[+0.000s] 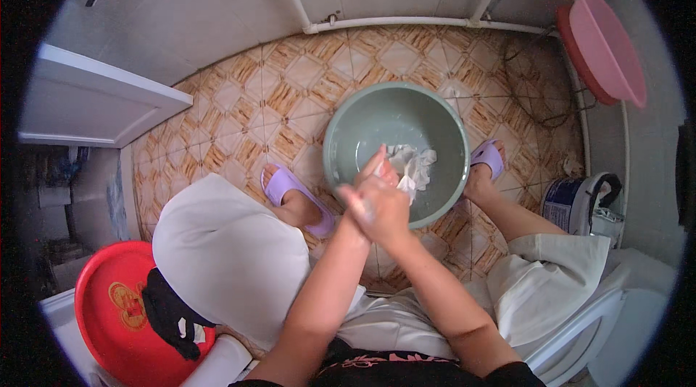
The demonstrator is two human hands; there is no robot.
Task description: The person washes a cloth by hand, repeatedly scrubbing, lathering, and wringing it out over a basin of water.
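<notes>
A grey-green basin [348, 118] stands on the floor between my feet. A crumpled white cloth [417, 168] lies inside it. My left hand [380, 168] is over the near part of the basin with its fingers stretched out, close beside the cloth; whether it touches the cloth I cannot tell. Across the back of that hand and its wrist lies my right hand [377, 209], slightly blurred, its fingers apart and reaching left. Whitish patches like suds show on my skin. Neither hand visibly holds a thing, and the right hand hides part of the left.
At the lower left is a red basin [109, 314] with black cloth [170, 307] in it. A white door [109, 100] juts in at the left. Pink basins [605, 46] hang at the right wall, above a blue-and-white container [573, 202]. White pipes [406, 22] run along the far wall.
</notes>
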